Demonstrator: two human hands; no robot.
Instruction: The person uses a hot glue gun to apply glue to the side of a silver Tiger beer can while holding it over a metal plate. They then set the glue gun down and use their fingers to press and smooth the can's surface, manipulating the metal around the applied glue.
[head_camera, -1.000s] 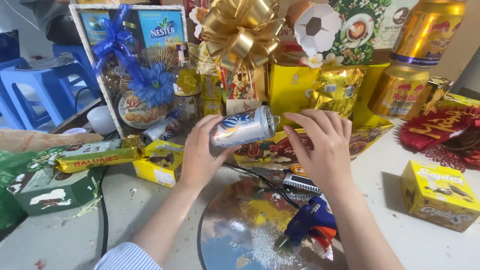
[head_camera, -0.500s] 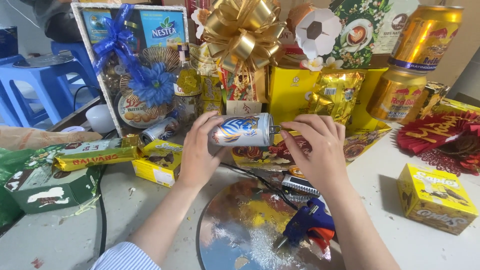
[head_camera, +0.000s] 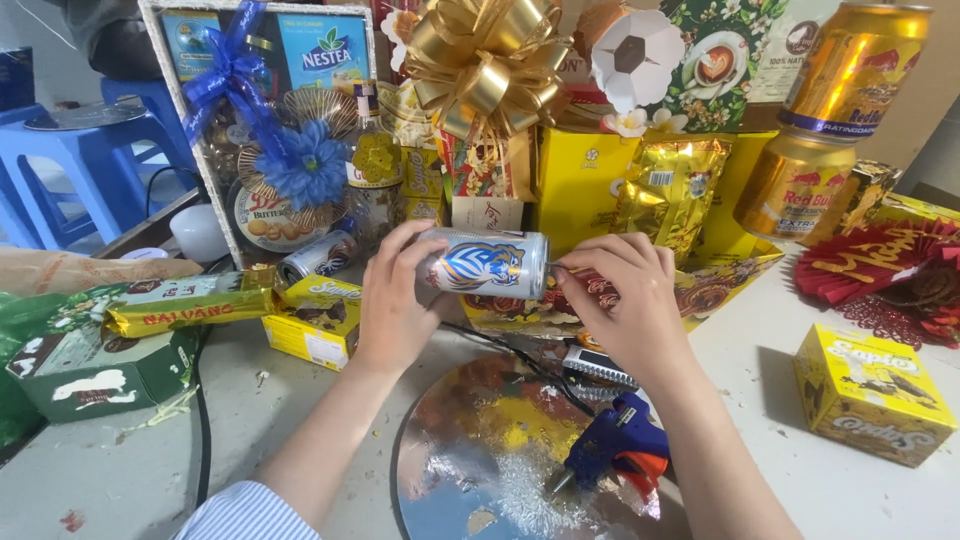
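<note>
My left hand grips a silver drink can with a blue emblem, held on its side above the table. My right hand touches the can's right end with its fingertips. Just below my hands lies a round shiny foil-covered board. A blue and orange glue gun rests on the board's right side, under my right forearm. Behind the can stands a gift arrangement with a big gold bow and yellow boxes.
A wrapped hamper with a blue bow stands at the back left. Two large gold cans stand at the back right. A small yellow box sits right, another yellow box left of my hand, green packages far left. A black cable crosses the table.
The can has been lowered slightly and turned level on its side. My right hand has closed in onto the can's right end.
</note>
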